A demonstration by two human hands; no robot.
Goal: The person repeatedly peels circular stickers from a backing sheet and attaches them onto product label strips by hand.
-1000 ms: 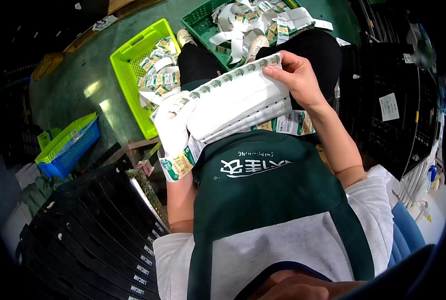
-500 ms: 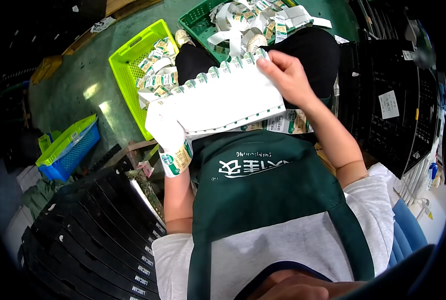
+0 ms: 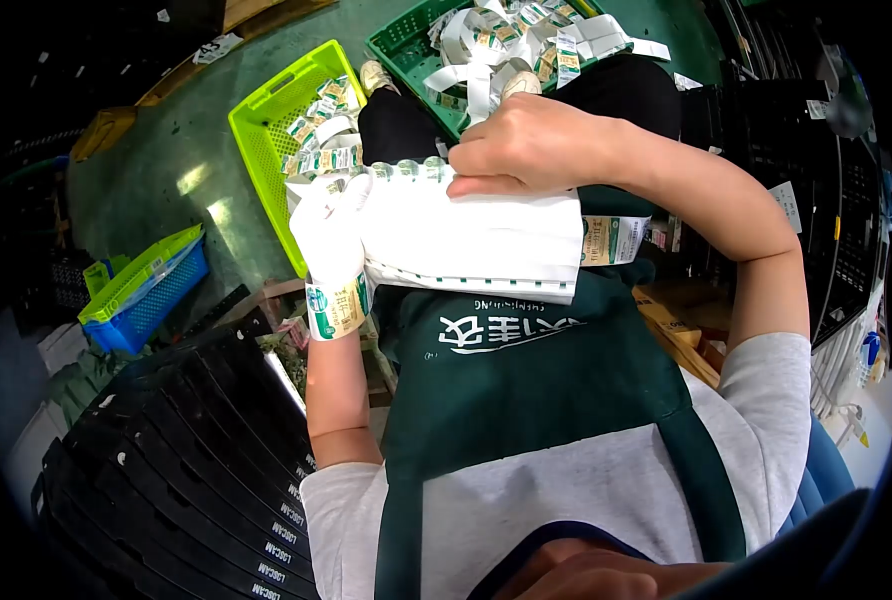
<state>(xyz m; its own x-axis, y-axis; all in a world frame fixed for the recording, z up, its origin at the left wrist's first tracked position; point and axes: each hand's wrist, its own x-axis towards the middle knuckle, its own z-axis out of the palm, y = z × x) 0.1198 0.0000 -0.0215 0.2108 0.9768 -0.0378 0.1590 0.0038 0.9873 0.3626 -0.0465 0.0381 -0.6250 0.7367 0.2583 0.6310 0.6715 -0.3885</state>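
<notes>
A white stack of folded label strips [image 3: 476, 235] lies across my lap, with green-and-white printed edges at top and bottom. My left hand [image 3: 331, 230], covered in white like a glove, is closed around the stack's left end. A printed label strip [image 3: 338, 308] circles that wrist. Over the stack's upper edge, my bare right hand [image 3: 521, 145] has its fingers curled down and its thumb against the white face. Its fingertips are partly hidden. Another printed label strip [image 3: 614, 240] sticks out beyond the stack's right end.
A lime-green basket [image 3: 256, 150] with label strips stands ahead on the left. A dark green crate [image 3: 396, 45] of tangled strips is between my feet. Black crates [image 3: 186, 450] stand at lower left, and a blue basket [image 3: 156, 300] is beyond them.
My right hand has moved left along the upper edge from the stack's right corner, and its elbow has swung outward. The stack's right end has dropped toward my apron.
</notes>
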